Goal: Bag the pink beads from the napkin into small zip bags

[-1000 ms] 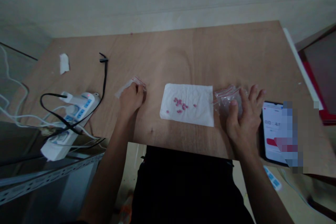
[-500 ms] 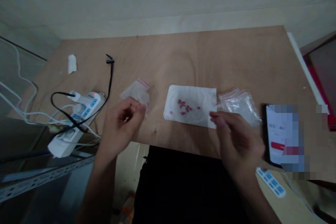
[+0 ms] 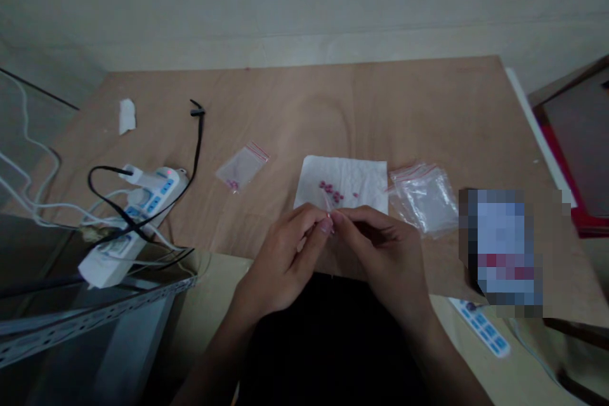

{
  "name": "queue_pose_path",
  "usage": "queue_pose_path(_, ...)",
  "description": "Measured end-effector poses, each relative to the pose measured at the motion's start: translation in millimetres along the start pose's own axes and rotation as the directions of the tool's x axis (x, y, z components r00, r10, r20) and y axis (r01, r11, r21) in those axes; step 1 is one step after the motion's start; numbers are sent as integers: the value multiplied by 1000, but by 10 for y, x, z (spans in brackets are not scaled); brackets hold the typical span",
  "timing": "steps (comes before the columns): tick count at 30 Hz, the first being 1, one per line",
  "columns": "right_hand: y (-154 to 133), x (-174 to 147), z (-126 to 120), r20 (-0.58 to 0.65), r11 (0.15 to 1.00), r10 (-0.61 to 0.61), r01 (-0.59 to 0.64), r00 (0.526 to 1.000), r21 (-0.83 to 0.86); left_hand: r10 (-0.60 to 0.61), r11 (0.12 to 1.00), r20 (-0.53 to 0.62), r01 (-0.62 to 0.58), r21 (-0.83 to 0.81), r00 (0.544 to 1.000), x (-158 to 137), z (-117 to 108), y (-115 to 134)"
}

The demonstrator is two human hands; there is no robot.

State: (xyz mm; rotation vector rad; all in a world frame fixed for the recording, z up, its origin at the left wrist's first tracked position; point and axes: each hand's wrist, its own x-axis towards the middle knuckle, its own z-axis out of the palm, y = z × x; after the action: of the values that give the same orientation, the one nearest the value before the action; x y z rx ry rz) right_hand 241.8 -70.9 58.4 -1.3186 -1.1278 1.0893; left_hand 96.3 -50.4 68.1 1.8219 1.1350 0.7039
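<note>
My left hand [image 3: 295, 247] and my right hand [image 3: 380, 247] meet at the table's front edge, fingertips pinched together. Between them is a small clear zip bag [image 3: 327, 198], seen nearly edge-on and mostly covered by the fingers. Just beyond lies a white paper sheet [image 3: 366, 171], its near part hidden by my hands. Several small dark-pink beads or pellets [image 3: 335, 195] rest on it. To the left, another zip bag [image 3: 245, 165] with a red-striped top lies flat, a few pink pieces [image 3: 232, 184] in its lower corner.
Right of the paper is a pile of clear zip bags [image 3: 425, 200], then a blurred-out phone [image 3: 502, 235]. A white power strip [image 3: 133, 228] with tangled cables is at the left, near a black cable end [image 3: 197, 112] and a white scrap [image 3: 127, 116]. Another power strip [image 3: 483, 328] lies below the table.
My left hand has moved right, away from the bag at left, which now lies uncovered. My right hand has come left from beside the bag pile, and both now pinch one small bag.
</note>
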Motion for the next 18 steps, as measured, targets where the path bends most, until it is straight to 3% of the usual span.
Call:
queue_pose_path(3, 23, -20, 21, -26, 961, -153, 143, 988, -237, -11, 1000, -107, 10, -9, 994, 36, 66, -16)
queue_pose_path(6, 33, 17, -16, -73, 814, -364, 279, 929, -509, -2, 995, -324, 32, 89, 946, 60, 101, -25)
queue_pose_path(8, 31, 57, -68, -105, 728, -436, 282, 894, -625, 11, 990, -414, 49, 134, 910, 70, 105, -20)
queue_pose_path(10, 33, 95, -121, -101, 702, -424, 256, 900, -665, 3, 991, -428, 53, 120, 904, 84, 109, -7)
queue_pose_path(12, 49, 130, -165, -62, 741, -389, 272, 919, -614, -20, 996, -415, 54, 69, 910, 110, 119, 15)
queue_pose_path(14, 82, 173, -203, 31, 822, -364, 337, 931, -458, -38, 999, -378, 47, 14, 925, 154, 136, 44)
queue_pose_path(16, 126, 228, -244, 172, 883, -350, 385, 921, -267, -50, 998, -328, 36, -50, 943, 210, 156, 74)
queue_pose_path(18, 172, 294, -289, 308, 924, -301, 356, 902, -140, -63, 992, -283, 30, -120, 957, 269, 174, 99)
